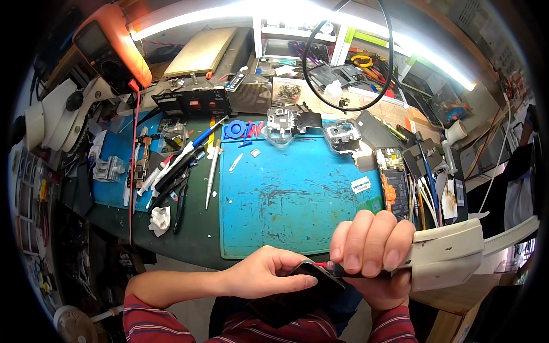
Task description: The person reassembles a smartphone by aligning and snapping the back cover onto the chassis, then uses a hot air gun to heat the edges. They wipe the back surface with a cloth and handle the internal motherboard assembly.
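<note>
My left hand (267, 274) grips a black phone (289, 303), held angled below the front edge of the blue mat (274, 211), thumb across its face. My right hand (372, 251) is wrapped round a dark-handled tool (349, 273) with a clear collar and thin red part, which reaches the phone's upper edge; whether it touches is unclear. Right beside that hand is a cream plastic housing (446, 254) with a ribbed strip or hose; I cannot tell if it is gripped too. A razor blade (361, 184) lies on the mat.
Behind are metal jigs (280, 123), an opened phone (392, 183), a black boxy device (189, 102) and a hanging cable loop. Pens and tweezers (177, 171) lie left, more tools right. An orange multimeter (108, 51) and white microscope (63, 114) stand at the upper left.
</note>
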### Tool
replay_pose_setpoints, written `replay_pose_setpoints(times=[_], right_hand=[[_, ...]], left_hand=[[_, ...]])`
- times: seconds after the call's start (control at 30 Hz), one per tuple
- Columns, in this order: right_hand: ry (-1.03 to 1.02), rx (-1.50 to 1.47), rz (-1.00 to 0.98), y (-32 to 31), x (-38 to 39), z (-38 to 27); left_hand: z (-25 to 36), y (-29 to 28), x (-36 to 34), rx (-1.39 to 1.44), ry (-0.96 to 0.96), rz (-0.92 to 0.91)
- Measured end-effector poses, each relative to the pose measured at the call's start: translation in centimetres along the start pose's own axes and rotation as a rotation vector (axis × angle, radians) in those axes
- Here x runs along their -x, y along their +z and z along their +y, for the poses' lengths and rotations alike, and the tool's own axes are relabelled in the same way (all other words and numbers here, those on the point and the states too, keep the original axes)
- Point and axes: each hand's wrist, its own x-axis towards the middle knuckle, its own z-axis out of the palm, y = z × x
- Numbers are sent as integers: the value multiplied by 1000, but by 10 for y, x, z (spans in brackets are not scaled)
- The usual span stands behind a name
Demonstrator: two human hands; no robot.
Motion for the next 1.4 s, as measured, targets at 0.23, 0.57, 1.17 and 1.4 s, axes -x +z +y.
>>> replay_pose_setpoints(times=[0.23, 0.57, 1.17, 1.4], right_hand=[[112, 96, 79, 10, -3, -5], [146, 68, 79, 8, -3, -5], [128, -40, -34, -4, -1, -2], [190, 60, 60, 6, -3, -8]], left_hand=[[-4, 1, 0, 48, 35, 6], [-9, 0, -1, 28, 25, 13], [-8, 0, 0, -27, 28, 22], [-8, 0, 1, -52, 9, 25]])
